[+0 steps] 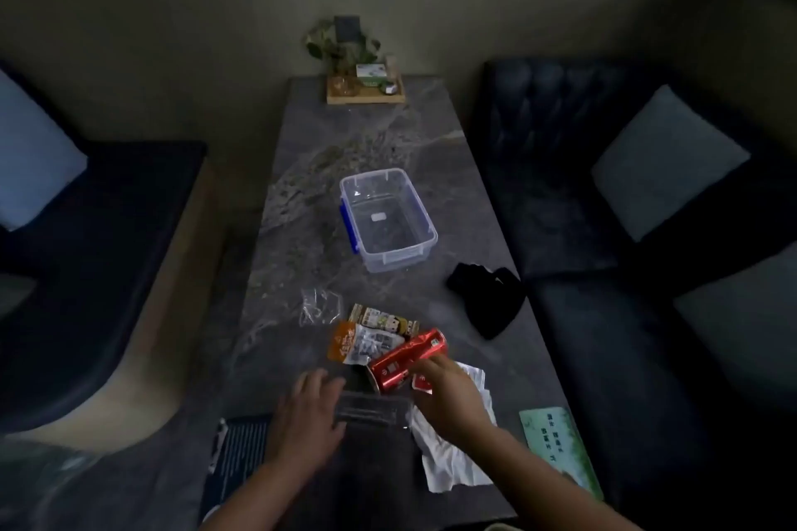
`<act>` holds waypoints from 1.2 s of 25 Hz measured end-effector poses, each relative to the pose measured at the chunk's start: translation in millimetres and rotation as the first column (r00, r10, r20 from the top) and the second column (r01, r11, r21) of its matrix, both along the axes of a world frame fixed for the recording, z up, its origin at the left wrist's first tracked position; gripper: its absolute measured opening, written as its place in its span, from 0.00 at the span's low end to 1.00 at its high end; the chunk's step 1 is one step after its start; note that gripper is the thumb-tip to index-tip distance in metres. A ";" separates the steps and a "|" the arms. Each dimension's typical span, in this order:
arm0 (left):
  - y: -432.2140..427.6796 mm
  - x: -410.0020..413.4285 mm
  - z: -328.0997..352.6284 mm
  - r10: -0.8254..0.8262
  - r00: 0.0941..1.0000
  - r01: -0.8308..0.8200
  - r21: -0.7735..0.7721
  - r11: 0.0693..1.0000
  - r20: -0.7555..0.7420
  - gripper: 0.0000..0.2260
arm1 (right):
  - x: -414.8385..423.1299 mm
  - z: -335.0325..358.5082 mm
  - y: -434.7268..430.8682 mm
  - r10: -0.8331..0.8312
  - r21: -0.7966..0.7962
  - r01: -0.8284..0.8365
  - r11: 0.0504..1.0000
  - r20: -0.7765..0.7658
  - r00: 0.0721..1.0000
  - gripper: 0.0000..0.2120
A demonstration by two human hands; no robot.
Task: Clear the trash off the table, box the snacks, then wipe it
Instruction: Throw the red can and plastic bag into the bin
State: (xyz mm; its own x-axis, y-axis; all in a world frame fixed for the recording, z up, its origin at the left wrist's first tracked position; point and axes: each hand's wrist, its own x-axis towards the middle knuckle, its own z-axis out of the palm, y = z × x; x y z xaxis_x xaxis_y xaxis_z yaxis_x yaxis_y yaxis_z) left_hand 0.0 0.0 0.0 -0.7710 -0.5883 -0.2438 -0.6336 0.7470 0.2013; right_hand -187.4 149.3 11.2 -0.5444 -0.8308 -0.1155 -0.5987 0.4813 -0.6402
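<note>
Grey marbled stone forms the long table [327, 228], set in a dim booth between dark blue padded benches [560, 185] with pale cushions [668, 162]. A wooden tray [366, 97] with a small plant stands at the far end. A clear plastic box with blue latches [388, 220] sits open and empty mid-table, a crumpled black cloth [489, 300] near its right. The right hand [448, 394] has its grip closed on the near end of a shiny red snack packet [407, 358], whose long axis runs diagonally, far end pointing up-right. Orange and beige snack packets [366, 336] lie just beyond. The left hand [308, 418] rests with fingers spread apart on a clear plastic wrapper [373, 410]. White crumpled paper [453, 457] lies under the right wrist.
</note>
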 end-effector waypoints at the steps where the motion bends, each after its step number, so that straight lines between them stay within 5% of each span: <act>1: -2.4 -3.8 -1.3 -0.046 0.998 0.046 -0.013 0.999 0.039 0.29 | -4.9 0.2 -4.5 0.059 0.003 -0.059 0.998 -0.088 0.994 0.14; 5: -3.8 -18.3 -8.6 -0.185 0.969 0.199 -0.076 0.977 0.162 0.29 | -25.7 1.7 -25.5 0.290 0.177 -0.242 0.954 -0.337 0.896 0.24; 9: -6.4 -27.5 -9.2 -0.225 0.960 0.240 -0.082 0.967 0.166 0.23 | -33.4 -2.7 -40.4 0.457 0.383 -0.315 0.869 -0.373 0.807 0.32; 15: -5.9 -28.2 -12.2 -0.194 0.975 0.197 -0.013 0.980 0.107 0.19 | -40.3 -12.6 -50.6 0.506 0.464 -0.317 0.827 -0.372 0.778 0.36; 30: 19.7 -19.9 7.9 -0.055 0.998 0.055 0.021 0.998 0.027 0.25 | -57.3 3.9 5.1 0.129 0.199 -0.059 0.978 -0.365 0.922 0.27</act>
